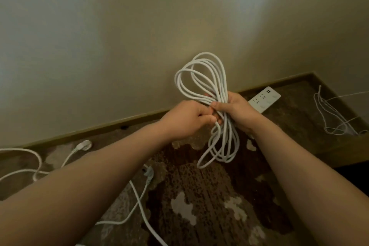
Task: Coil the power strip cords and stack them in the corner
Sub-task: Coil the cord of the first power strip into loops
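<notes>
A white cord coil (207, 78) of several loops is held up in front of the wall. My right hand (237, 110) grips the coil at its waist, loops standing above and hanging below it. My left hand (185, 120) holds the cord at the same waist, fingers curled against the strands. The white power strip (265, 101) shows just behind my right hand, by the skirting board. Two white plugs (84, 145) (148, 173) with loose cords lie on the carpet at the left.
A brown patterned carpet (199, 205) covers the floor up to the skirting board (119, 123). At the right, in the room corner, lies a thin pale wire tangle (335, 118). A loose cord (139, 205) runs across the carpet under my left forearm.
</notes>
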A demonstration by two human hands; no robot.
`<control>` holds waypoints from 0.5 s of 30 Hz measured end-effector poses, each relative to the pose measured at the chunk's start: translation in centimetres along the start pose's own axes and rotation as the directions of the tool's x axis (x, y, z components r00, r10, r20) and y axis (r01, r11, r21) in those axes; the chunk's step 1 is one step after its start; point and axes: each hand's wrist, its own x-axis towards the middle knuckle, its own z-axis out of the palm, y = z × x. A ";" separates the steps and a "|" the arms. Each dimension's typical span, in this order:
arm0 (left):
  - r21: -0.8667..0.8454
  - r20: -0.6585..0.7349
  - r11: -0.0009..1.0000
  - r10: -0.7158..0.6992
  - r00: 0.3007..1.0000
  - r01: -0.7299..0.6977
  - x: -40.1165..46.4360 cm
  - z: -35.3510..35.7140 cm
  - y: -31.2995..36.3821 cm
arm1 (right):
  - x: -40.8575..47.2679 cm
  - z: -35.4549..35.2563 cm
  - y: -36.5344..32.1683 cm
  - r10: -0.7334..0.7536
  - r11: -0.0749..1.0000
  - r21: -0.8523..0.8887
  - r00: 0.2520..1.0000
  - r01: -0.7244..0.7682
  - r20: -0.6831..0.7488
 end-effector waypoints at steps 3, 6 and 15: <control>-0.044 -0.150 0.995 -0.091 0.984 0.086 0.6 0.4 0.0 | -0.1 0.4 0.1 0.026 0.996 0.079 0.999 -0.029 0.041; -0.089 -0.200 0.989 -0.134 0.971 0.119 0.8 1.1 0.1 | -0.4 0.8 0.0 0.052 0.988 0.140 0.995 -0.063 0.083; -0.222 -0.289 0.950 -0.281 0.915 0.221 1.3 2.2 -0.9 | -0.3 1.0 0.3 0.119 0.972 0.196 0.991 -0.127 0.054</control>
